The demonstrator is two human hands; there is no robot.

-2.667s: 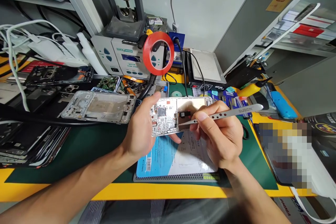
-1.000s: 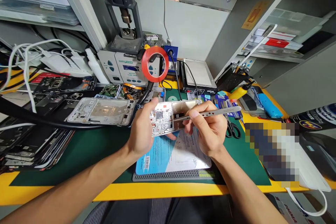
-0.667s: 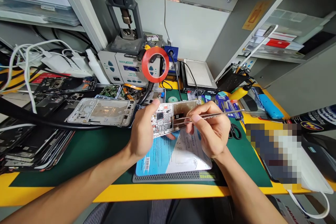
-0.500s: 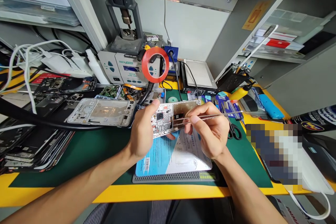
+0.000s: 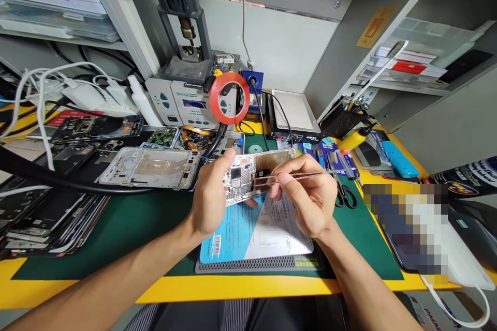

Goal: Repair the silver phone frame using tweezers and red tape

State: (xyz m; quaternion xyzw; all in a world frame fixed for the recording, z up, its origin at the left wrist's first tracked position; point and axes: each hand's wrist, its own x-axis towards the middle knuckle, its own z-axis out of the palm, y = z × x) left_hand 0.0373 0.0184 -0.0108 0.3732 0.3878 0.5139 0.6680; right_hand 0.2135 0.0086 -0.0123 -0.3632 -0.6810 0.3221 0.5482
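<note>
Your left hand (image 5: pixel 209 194) grips the phone (image 5: pixel 261 163), back from the desk's front edge (image 5: pixel 174 287); right hand (image 5: pixel 310 199) pinches tweezers (image 5: pixel 310 174). Brace it, touch lightly.

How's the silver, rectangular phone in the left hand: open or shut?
Open: inside the silver, rectangular phone, a square black chip is showing.

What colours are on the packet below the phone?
The packet is bright blue at left and whitish at right; the head view shows it best.
</note>
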